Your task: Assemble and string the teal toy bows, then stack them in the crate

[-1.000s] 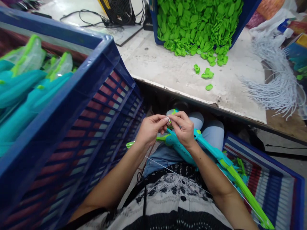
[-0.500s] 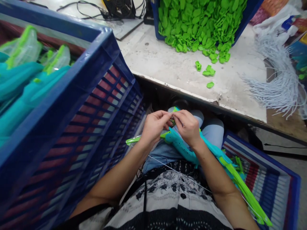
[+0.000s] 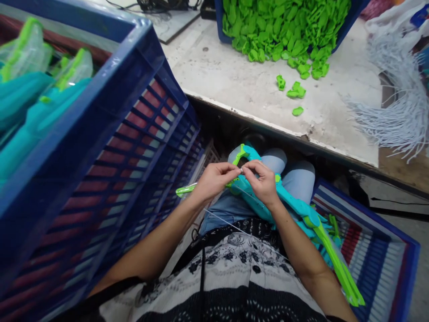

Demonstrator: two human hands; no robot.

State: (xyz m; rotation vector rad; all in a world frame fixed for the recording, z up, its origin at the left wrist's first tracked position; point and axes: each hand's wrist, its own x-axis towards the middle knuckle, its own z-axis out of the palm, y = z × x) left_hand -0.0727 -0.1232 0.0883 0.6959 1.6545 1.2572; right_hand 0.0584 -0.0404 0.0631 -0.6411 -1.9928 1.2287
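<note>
Head view: the left hand [image 3: 214, 180] and the right hand [image 3: 262, 182] are positioned above the lap, fingertips nearly meeting. On each hand the thumb and fingers are pressed together, clamped on a small section of white cord [image 3: 241, 170]; whether that section is knotted or looped is too small to tell. The teal and green assembly [image 3: 253, 203] lies across the lap, beneath both hands. One green end projects to the left of the left wrist; the opposite green arm [image 3: 337, 266] extends past the right forearm, over the lower crate [image 3: 413, 268], which contains teal and green parts. A thin white line [image 3: 229, 223] runs diagonally across the front of the patterned shirt [image 3: 231, 277]. At left stands a tall blue crate [image 3: 83, 125] loaded with further teal and green units. On the worktable [image 3: 201, 74], a blue bin [image 3: 221, 31] is filled with green pieces [image 3: 288, 27], several loose near its lip. At the right side of the worktable rests a bundle of white strings [image 3: 405, 107].
</note>
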